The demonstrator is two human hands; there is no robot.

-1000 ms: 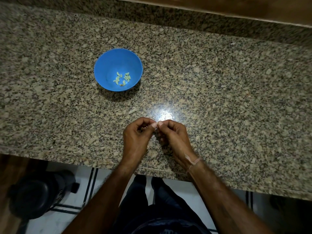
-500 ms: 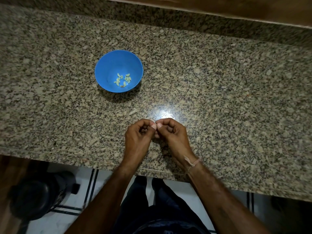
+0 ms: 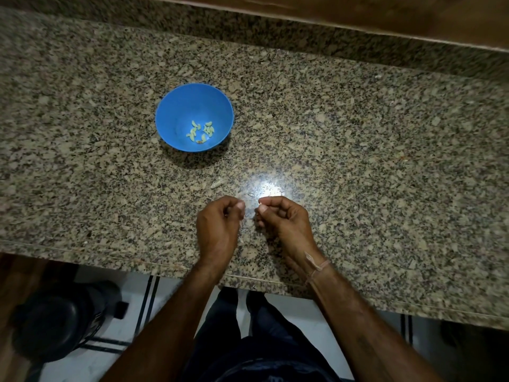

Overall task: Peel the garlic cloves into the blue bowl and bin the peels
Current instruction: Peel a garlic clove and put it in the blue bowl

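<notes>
A speckled granite counter (image 3: pixel 358 161) runs below a wooden edge (image 3: pixel 385 17). Beneath its front lip lies a white floor (image 3: pixel 297 321) with dark stripes (image 3: pixel 150 299).

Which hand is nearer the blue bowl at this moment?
Left. The left hand is on the person's side of the blue bowl, slightly to its right. The right hand lies further right still, beyond the left hand.
</notes>
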